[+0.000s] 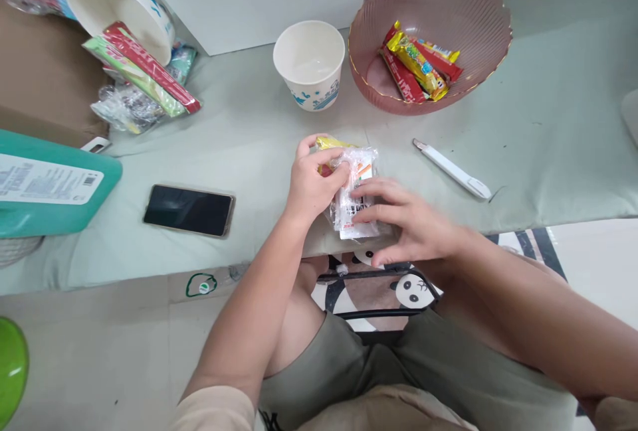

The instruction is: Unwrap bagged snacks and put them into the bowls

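Observation:
My left hand (315, 182) grips a small bundle of snack packets at the table's front edge, its thumb on top. The bundle shows a white printed packet (359, 208) in clear plastic and a yellow wrapper (331, 143) at the back. A bit of red shows under my left fingers. My right hand (411, 218), slightly blurred, reaches in from the right with fingers apart. Its fingertips lie over the white packet; whether they press on it I cannot tell. A white utility knife (452, 169) lies to the right of the bundle.
Behind my hands stand a white paper cup (310, 69) and a pink scalloped bowl (478, 39) with several wrapped snacks. A phone (189, 210) lies on the left. Further left are a tipped cup (94, 2), snack packs (149, 76) and a green container (94, 205).

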`<action>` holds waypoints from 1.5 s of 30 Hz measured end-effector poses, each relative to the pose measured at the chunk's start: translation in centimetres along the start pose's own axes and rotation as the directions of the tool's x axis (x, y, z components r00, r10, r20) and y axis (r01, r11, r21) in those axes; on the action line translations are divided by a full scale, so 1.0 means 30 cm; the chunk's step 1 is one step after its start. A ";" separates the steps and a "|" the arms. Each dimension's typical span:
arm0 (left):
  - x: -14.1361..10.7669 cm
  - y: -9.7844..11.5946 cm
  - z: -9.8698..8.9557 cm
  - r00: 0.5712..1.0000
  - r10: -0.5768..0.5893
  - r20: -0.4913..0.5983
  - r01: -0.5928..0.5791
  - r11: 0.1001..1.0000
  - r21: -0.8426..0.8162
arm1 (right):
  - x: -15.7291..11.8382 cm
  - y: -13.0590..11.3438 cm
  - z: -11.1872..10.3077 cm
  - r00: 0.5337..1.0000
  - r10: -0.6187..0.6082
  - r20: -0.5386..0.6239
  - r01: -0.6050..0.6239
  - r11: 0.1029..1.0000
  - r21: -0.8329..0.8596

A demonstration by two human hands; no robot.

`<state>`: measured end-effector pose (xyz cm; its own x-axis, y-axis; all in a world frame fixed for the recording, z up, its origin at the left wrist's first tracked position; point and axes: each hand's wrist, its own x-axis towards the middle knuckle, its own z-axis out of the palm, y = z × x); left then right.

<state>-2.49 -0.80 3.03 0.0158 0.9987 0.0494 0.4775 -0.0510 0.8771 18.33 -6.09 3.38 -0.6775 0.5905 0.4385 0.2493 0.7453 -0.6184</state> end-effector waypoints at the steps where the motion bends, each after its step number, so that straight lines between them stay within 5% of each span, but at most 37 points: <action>1: 0.001 -0.002 0.000 1.000 -0.004 -0.007 0.004 1.000 -0.007 | -0.006 -0.001 0.001 1.000 -0.003 0.021 0.004 1.000 -0.013; 9: -0.005 -0.030 -0.017 0.992 0.111 0.054 -0.114 0.993 0.044 | -0.005 0.001 0.034 0.988 0.037 -0.152 -0.037 0.999 0.002; 13: -0.021 -0.060 -0.061 0.918 0.278 0.284 -0.300 0.953 0.038 | 0.016 0.012 0.029 0.972 0.075 -0.221 -0.081 0.997 -0.015; 17: -0.053 -0.052 -0.088 0.854 0.306 0.422 -0.370 0.926 0.078 | 0.018 0.020 0.028 0.962 0.118 -0.248 -0.130 0.991 -0.033; 21: -0.083 -0.003 -0.080 0.876 0.234 0.421 -0.332 0.927 0.175 | 0.014 0.015 0.050 0.941 0.184 -0.284 -0.208 0.976 -0.058; 25: -0.087 0.019 -0.058 0.907 0.223 0.357 -0.311 0.926 0.212 | 0.024 0.000 0.064 0.872 0.358 -0.334 -0.388 0.921 -0.026; 30: -0.074 0.002 -0.031 0.937 0.228 0.264 -0.284 0.937 0.202 | 0.024 -0.019 -0.018 0.842 0.406 -0.355 -0.460 0.885 -0.078; 32: -0.072 -0.002 -0.024 0.946 0.220 0.238 -0.268 0.944 0.194 | -0.002 -0.016 -0.074 0.784 0.448 -0.429 -0.566 0.800 -0.198; 36: -0.071 -0.004 -0.015 0.954 0.211 0.211 -0.249 0.954 0.169 | -0.092 0.018 -0.161 0.613 0.554 -0.563 -0.788 0.487 -0.377; 40: -0.067 -0.004 -0.009 0.960 0.203 0.195 -0.236 0.958 0.161 | -0.138 0.038 -0.198 0.490 0.766 -0.416 -0.853 0.326 -0.407; 43: -0.063 -0.006 -0.005 0.960 0.202 0.192 -0.235 0.957 0.169 | -0.102 0.008 -0.210 0.384 0.841 -0.381 -0.911 0.278 -0.303; 45: -0.061 -0.008 -0.003 0.959 0.213 0.184 -0.246 0.953 0.177 | -0.057 -0.034 -0.208 0.290 0.892 -0.346 -0.954 0.297 -0.036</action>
<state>-2.71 -2.60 2.75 0.2791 0.9490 0.1464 0.6067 -0.2924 0.7392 23.55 -5.92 7.32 0.2652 0.9435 -0.1988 0.7452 -0.3315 -0.5787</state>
